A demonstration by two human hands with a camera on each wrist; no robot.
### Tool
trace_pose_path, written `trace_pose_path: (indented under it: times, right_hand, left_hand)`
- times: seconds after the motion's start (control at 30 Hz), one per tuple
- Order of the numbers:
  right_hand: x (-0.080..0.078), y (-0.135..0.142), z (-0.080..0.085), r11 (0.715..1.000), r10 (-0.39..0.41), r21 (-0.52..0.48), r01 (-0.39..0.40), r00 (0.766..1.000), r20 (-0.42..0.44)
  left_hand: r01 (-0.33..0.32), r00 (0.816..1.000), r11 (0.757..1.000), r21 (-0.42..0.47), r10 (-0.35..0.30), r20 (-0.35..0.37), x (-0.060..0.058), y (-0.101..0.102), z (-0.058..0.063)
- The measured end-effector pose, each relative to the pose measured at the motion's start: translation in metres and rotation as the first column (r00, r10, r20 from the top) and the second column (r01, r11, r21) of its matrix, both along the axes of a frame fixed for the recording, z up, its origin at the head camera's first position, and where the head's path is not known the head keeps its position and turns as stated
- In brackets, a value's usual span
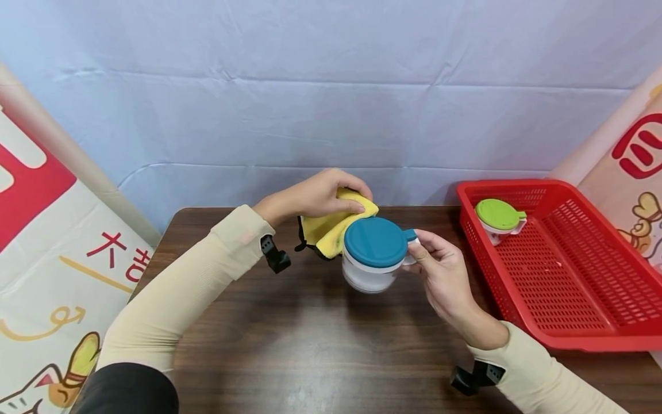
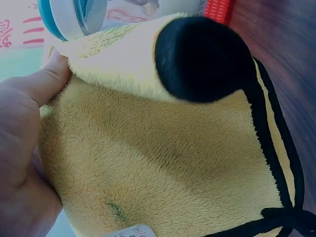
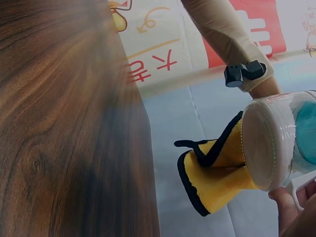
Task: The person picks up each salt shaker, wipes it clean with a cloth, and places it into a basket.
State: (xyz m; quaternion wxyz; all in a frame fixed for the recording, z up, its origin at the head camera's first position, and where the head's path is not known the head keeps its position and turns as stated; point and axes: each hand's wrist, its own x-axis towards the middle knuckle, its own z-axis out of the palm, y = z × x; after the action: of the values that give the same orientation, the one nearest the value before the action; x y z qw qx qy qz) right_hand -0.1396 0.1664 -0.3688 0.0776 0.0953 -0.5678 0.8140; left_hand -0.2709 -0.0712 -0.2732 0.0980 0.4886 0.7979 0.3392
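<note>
A clear jar with a blue lid (image 1: 376, 242) and a white side handle is held up over the table. My right hand (image 1: 446, 275) grips it by that handle, thumb on top. In the right wrist view the jar's round base (image 3: 259, 145) faces the camera. My left hand (image 1: 328, 198) pinches a yellow cloth (image 1: 331, 230) with black edging. The cloth touches the jar's far left side, just under the lid's rim. Folded fleece of the cloth (image 2: 148, 148) fills the left wrist view, with the thumb pressed on it; most left fingers are hidden there.
A red perforated basket (image 1: 574, 310) stands at the right of the brown wooden table (image 1: 331, 356). Inside its far left corner sits a similar jar with a green lid (image 1: 499, 215). A pale cloth backdrop (image 1: 331, 103) hangs behind the table.
</note>
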Motion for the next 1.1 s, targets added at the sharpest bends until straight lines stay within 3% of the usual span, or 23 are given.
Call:
trace_pose_path:
  times: [0.6,1.1]
  right_hand:
    - [0.000,-0.004,0.001,1.000,0.000,-0.006,0.000,1.000,-0.004]
    - [0.004,-0.005,0.004,1.000,0.014,-0.017,-0.014,1.000,0.000]
  left_hand:
    - [0.023,1.000,1.000,0.010,-0.023,0.015,-0.002,0.027,0.003]
    - [0.044,0.998,0.998,0.047,-0.046,0.054,-0.002,0.046,-0.007]
